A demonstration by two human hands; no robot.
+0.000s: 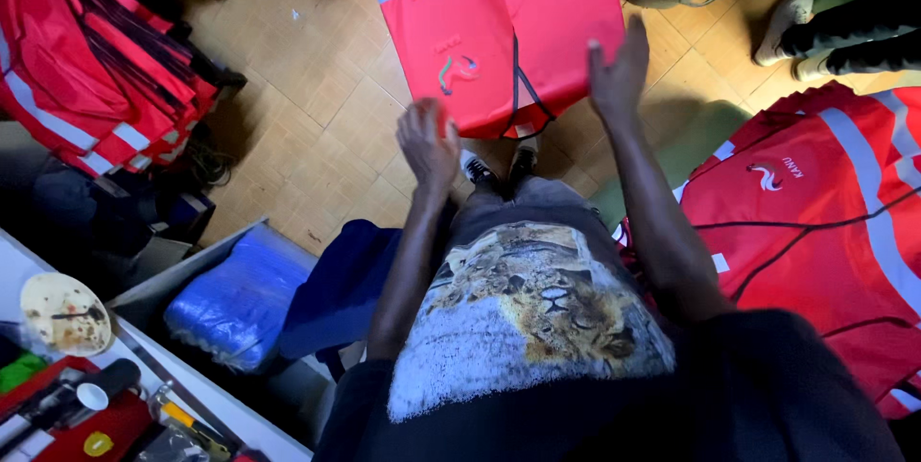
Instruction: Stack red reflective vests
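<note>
1. Step in hand, as I judge it: folding or straightening the red vest (499, 30), held up over the wooden floor (317, 88).
2. Left hand (429, 143) has a closed grip on the vest's lower edge; right hand (619, 73) lies flat, fingers spread, against its side.
3. Next move likely calls for matching edges evenly.
4. The vest's top is cut off; the left fingertips are hidden.

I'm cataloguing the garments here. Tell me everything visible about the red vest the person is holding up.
The red vest is bright red fabric with a pale grey reflective band near its top, dark piping down the middle and a small emblem on the left panel. It hangs flat, spread out above the wooden floor. The left hand grips its lower edge, and the right hand rests against its right side.
</note>
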